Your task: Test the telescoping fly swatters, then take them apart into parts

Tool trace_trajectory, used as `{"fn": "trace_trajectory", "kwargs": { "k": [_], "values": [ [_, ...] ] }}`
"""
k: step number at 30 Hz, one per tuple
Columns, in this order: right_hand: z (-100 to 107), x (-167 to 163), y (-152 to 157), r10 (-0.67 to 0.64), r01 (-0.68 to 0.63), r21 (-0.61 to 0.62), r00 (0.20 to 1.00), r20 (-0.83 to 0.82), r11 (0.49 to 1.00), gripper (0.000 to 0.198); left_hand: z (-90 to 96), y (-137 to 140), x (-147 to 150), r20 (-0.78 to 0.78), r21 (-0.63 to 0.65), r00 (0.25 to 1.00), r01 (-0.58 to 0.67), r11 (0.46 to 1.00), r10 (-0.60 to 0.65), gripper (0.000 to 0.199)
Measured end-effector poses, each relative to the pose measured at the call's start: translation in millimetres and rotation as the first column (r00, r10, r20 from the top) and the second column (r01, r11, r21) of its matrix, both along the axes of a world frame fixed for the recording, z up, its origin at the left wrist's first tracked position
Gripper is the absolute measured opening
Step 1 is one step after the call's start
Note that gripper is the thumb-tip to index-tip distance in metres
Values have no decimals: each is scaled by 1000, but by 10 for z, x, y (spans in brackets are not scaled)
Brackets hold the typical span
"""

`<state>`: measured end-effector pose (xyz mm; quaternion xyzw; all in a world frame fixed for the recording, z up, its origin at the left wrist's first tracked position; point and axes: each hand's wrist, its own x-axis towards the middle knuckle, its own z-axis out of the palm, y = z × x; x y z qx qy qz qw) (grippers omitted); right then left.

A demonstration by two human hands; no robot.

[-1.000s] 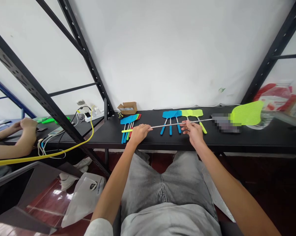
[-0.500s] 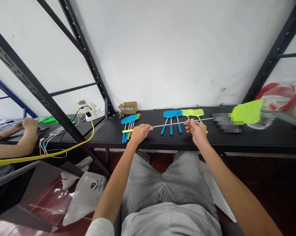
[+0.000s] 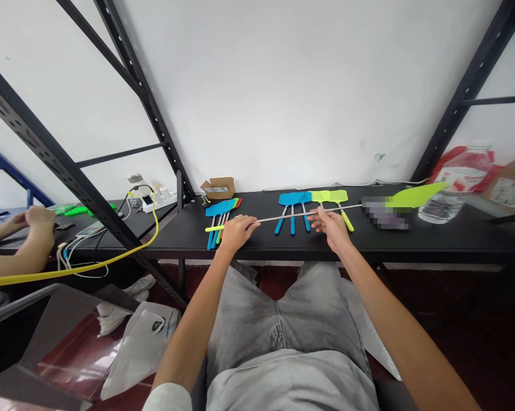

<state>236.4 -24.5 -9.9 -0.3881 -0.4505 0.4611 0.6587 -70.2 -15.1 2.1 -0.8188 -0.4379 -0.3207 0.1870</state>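
Left hand (image 3: 236,229) closes around the handle end of an extended fly swatter (image 3: 413,196), its yellow grip tip jutting out past the knuckles near the front edge of the black desk (image 3: 454,240). Just behind that hand, a bundle of folded swatters (image 3: 221,214) in blue, green and red lies fanned toward the desk's back edge. From the fist, the thin metal rod (image 3: 283,217) runs rightward just above the desk to the right hand (image 3: 332,225), whose fingertips pinch the rod at its middle. Behind that hand rests a row of blue and lime swatters (image 3: 312,200). Farther right, the lime-green swatter head hangs tilted, edge-on, near a water bottle (image 3: 443,206) toward the desk's right end.
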Motion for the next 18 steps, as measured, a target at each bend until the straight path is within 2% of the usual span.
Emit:
{"fn": "trace_trajectory", "kwargs": {
  "k": [5, 11, 18],
  "values": [
    [20, -14, -6, 28, -27, -15, 999, 35, 1000, 52, 10, -9, 1, 14, -7, 1000, 25, 1000, -25, 30],
    [-6, 1, 6, 9, -9, 5, 1000, 22, 1000, 53, 16, -9, 5, 34, -22, 999, -16, 1000, 17, 33],
    [-24, -59, -27, -29, 29, 5, 998, 62, 1000, 55, 16, -1, -4, 66, -39, 998, -1, 999, 3, 31]
  ]
}}
